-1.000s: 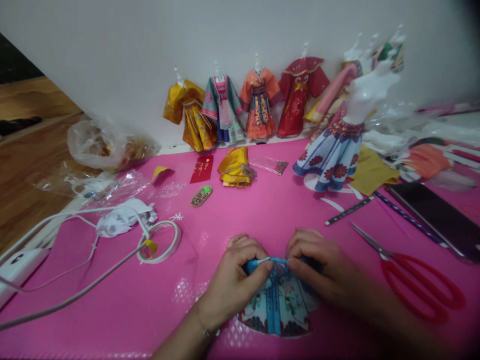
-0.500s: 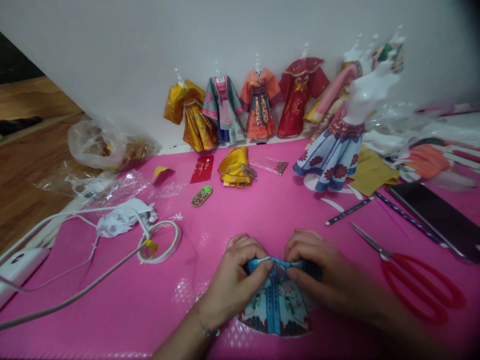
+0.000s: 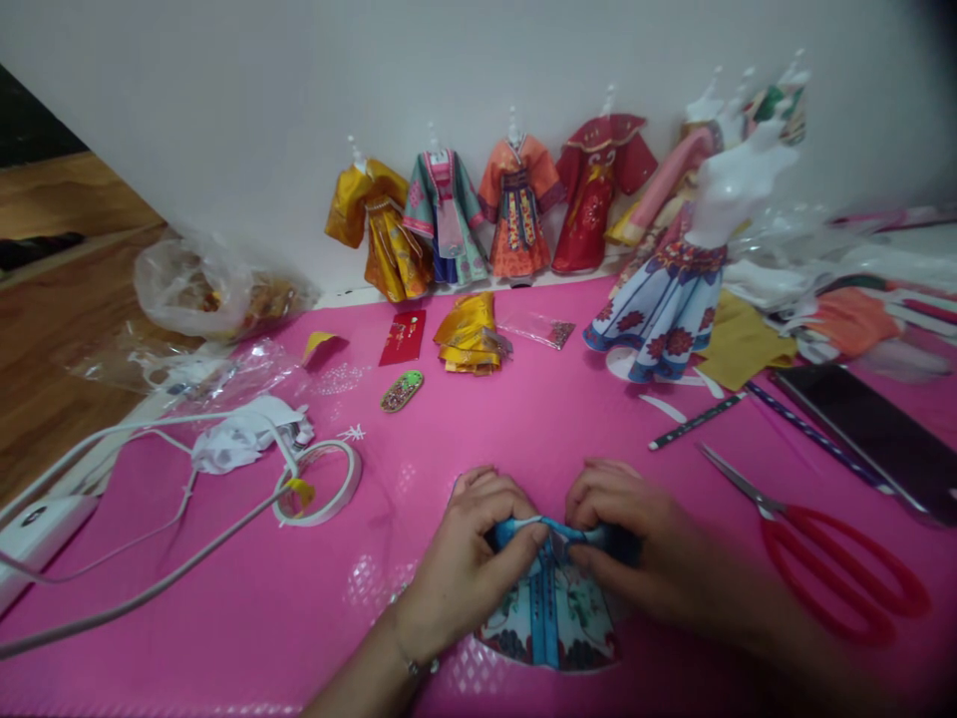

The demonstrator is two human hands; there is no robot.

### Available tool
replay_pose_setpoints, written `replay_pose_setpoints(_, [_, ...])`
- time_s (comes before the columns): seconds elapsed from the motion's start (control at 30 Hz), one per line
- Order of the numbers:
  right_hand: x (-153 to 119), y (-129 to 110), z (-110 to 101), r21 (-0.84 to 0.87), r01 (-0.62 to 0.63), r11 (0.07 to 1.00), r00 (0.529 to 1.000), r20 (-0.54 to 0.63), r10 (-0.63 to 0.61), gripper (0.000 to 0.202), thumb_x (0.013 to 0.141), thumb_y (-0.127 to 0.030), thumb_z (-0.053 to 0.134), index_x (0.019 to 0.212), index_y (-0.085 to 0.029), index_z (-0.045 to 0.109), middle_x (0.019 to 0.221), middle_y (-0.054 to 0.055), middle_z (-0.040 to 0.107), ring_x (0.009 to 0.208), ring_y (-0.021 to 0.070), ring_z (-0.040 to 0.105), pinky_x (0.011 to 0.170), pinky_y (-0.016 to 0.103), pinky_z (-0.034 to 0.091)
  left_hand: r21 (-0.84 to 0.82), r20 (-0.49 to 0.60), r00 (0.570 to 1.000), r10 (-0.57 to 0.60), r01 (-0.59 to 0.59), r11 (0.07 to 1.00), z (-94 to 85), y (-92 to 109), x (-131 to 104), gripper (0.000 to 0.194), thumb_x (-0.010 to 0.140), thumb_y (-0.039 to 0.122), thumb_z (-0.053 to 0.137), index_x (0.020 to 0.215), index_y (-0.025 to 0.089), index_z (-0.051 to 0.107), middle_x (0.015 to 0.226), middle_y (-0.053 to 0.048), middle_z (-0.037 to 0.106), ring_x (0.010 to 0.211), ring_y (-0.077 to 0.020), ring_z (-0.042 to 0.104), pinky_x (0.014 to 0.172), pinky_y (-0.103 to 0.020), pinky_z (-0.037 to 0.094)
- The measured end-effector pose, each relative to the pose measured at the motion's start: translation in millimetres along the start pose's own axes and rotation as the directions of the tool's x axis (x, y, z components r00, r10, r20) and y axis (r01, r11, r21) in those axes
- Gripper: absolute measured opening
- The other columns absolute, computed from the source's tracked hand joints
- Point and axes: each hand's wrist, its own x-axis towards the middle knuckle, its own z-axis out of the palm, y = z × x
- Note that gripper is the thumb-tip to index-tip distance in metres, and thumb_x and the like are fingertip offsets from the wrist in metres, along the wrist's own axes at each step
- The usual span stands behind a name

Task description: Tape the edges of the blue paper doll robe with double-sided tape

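A small blue and white patterned doll garment [image 3: 549, 613] lies on the pink mat [image 3: 449, 429], its flared hem toward me. My left hand [image 3: 475, 558] pinches the blue top edge from the left, thumb on the front. From the right, my right hand [image 3: 635, 543] grips the same edge, its thumb close to the middle. The fingers behind the fabric are partly hidden.
Red-handled scissors [image 3: 829, 568] and a phone [image 3: 871, 434] lie at the right. A tape roll [image 3: 318, 484] and white cables [image 3: 171, 588] are at the left. Dressed mannequins [image 3: 519, 219] stand behind, one with a floral skirt [image 3: 658, 309] nearer.
The fingers of my right hand have shifted slightly at the garment's top edge, and its thumb sits a little further left. My left hand has hardly moved.
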Motion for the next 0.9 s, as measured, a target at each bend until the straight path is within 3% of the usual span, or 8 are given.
replay_pose_setpoints(0.17, [-0.1, -4.2, -2.1, 0.051, -0.017, 0.999, 1.0, -0.015, 0.018, 0.01, 0.094, -0.026, 0.063, 0.087, -0.021, 0.058, 0.084, 0.002, 0.06, 0.082, 0.0206, 0.055, 0.075, 0.037, 0.04, 0.002, 0.024, 1.0, 0.009, -0.009, 1.0, -1.3, 2.0, -1.1, 0.019, 0.091, 0.018, 0.061, 0.072, 0.021, 0.061, 0.071, 0.004, 0.061, 0.076, -0.016, 0.058, 0.102, -0.043, 0.03])
replay_pose_setpoints(0.33, [0.6, -3.2, -1.3, 0.074, 0.01, 0.997, 0.998, -0.057, -0.006, 0.015, 0.094, -0.019, 0.06, 0.08, -0.02, 0.056, 0.08, 0.002, 0.06, 0.079, 0.019, 0.055, 0.072, 0.035, 0.04, -0.009, 0.055, 0.998, 0.022, -0.021, 1.0, -1.7, 3.6, -1.7, 0.019, 0.091, 0.02, 0.063, 0.072, 0.021, 0.061, 0.072, 0.004, 0.062, 0.077, -0.016, 0.057, 0.099, -0.041, 0.032])
replay_pose_setpoints(0.6, [0.1, -5.5, -0.5, 0.073, -0.007, 0.997, 0.999, -0.04, 0.01, 0.012, 0.094, -0.022, 0.062, 0.082, -0.02, 0.059, 0.082, 0.002, 0.062, 0.081, 0.0192, 0.056, 0.073, 0.036, 0.04, 0.007, 0.109, 0.993, 0.041, -0.042, 0.999, -2.2, 4.8, -2.4, 0.018, 0.091, 0.02, 0.065, 0.074, 0.021, 0.062, 0.074, 0.004, 0.063, 0.077, -0.0154, 0.061, 0.105, -0.042, 0.03])
replay_pose_setpoints(0.9, [0.4, -4.0, 0.1, 0.066, 0.015, 0.998, 0.998, -0.055, -0.011, 0.017, 0.09, -0.013, 0.06, 0.076, -0.02, 0.054, 0.08, 0.001, 0.061, 0.079, 0.0179, 0.056, 0.071, 0.035, 0.04, 0.003, 0.179, 0.983, 0.042, -0.043, 0.999, -2.7, 5.9, -2.1, 0.032, 0.098, 0.044, 0.058, 0.077, 0.021, 0.064, 0.078, 0.002, 0.067, 0.081, -0.0163, 0.064, 0.112, -0.046, 0.024])
